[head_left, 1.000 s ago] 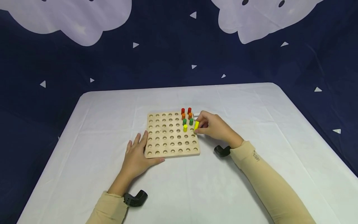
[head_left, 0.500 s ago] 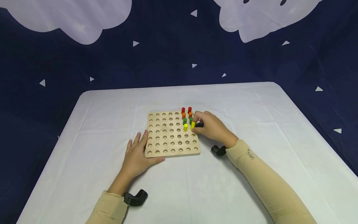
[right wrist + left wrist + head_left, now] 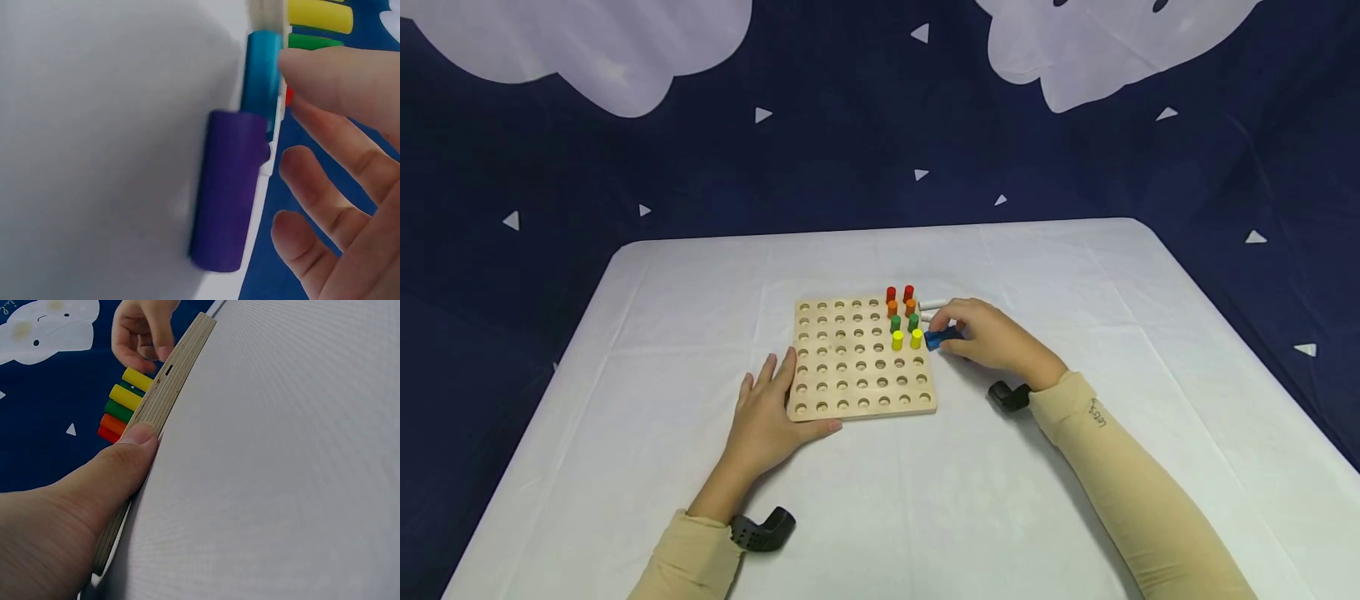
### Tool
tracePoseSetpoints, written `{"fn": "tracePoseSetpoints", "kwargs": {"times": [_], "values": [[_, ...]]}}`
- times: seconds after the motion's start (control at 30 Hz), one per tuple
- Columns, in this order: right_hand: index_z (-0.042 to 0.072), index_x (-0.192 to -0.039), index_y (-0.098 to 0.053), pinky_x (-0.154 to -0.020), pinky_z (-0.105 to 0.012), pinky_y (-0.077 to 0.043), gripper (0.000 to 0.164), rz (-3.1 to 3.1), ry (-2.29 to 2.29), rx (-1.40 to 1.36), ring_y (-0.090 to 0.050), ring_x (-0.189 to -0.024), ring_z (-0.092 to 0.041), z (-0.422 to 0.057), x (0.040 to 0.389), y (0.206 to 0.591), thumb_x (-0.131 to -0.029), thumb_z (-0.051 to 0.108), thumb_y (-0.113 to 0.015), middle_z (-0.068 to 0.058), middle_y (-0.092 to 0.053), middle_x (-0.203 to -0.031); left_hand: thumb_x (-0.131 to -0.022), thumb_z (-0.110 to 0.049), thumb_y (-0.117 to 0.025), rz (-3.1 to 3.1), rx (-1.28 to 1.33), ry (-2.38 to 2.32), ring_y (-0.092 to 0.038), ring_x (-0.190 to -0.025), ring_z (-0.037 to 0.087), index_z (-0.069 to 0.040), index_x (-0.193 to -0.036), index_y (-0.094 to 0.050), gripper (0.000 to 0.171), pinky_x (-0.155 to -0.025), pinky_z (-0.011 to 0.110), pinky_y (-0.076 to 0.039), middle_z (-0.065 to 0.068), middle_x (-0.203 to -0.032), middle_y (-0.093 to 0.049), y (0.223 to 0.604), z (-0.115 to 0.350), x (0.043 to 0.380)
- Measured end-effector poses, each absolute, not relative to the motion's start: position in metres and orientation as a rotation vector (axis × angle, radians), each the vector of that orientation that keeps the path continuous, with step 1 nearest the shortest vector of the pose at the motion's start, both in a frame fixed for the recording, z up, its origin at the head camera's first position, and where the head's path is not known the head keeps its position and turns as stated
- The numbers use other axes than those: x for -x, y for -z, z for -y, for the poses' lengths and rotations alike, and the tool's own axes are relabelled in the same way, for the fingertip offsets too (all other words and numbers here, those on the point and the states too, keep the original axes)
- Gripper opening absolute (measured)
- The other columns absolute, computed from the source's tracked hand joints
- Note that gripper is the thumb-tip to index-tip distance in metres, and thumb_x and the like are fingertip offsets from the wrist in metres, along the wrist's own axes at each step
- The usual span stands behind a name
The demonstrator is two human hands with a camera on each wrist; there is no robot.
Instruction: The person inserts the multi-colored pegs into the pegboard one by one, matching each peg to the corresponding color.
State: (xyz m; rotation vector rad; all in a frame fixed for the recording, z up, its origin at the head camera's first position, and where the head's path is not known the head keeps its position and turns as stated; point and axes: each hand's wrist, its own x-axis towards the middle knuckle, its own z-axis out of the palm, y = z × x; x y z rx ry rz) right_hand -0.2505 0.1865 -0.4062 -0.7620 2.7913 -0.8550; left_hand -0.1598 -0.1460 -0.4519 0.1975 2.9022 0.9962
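Observation:
A square wooden pegboard (image 3: 850,367) lies on the white table. Pairs of red, orange, green and yellow pegs stand in its right two columns, including a yellow peg (image 3: 917,339). My left hand (image 3: 766,423) rests at the board's near left corner, fingers along the left side and thumb (image 3: 134,447) against the near edge. Just off the board's right side, my right hand (image 3: 992,333) is over loose pegs. In the right wrist view its thumb is at a blue peg (image 3: 259,75), fingers loosely bent; a purple peg (image 3: 231,194) lies beside it.
White pegs (image 3: 932,305) lie on the table by the board's far right side. The white-covered table (image 3: 865,517) extends around the board. A dark blue curtain (image 3: 835,158) with clouds and triangles hangs behind.
My right hand has put the yellow peg into the board, let go and moved right to the loose blue peg. My left hand stays on the board.

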Motion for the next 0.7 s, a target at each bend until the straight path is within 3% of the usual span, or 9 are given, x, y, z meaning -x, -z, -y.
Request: {"fn": "tracePoseSetpoints", "kwargs": {"times": [0.23, 0.5, 0.7], "values": [[0.014, -0.11, -0.072, -0.091, -0.039, -0.053, 0.026, -2.829, 0.663, 0.763, -0.062, -0.098, -0.018, -0.1893, 0.2513, 0.4076, -0.085, 0.011, -0.078, -0.001, -0.072, -0.107, -0.065, -0.061, -0.085, -2.907, -0.201, -0.999, -0.014, -0.154, 0.037, -0.004, -0.158, -0.019, 0.127, -0.125, 0.057, -0.002, 0.022, -0.162, -0.026, 0.4521, 0.1463, 0.1597], [0.015, -0.115, -0.07, -0.07, -0.031, -0.046, 0.03, -2.838, 0.488, 0.769, -0.053, -0.076, -0.015, -0.1871, 0.2469, 0.4036, -0.086, 0.02, -0.078, 0.003, -0.062, -0.083, -0.065, -0.061, -0.085, -2.901, -0.193, -0.998, -0.013, -0.154, 0.037, -0.004, -0.158, -0.019, 0.128, -0.125, 0.057, -0.001, 0.021, -0.162, -0.026, 0.4509, 0.1463, 0.1591], [0.015, -0.124, -0.066, -0.075, -0.033, -0.051, 0.039, -2.765, 0.514, 0.715, -0.057, -0.08, -0.013, -0.1896, 0.2435, 0.3997, -0.087, 0.025, -0.076, 0.001, -0.067, -0.093, -0.065, -0.061, -0.085, -2.909, -0.205, -0.996, -0.014, -0.154, 0.037, -0.004, -0.158, -0.019, 0.127, -0.125, 0.057, -0.002, 0.021, -0.162, -0.026, 0.4518, 0.1463, 0.1594]]}}
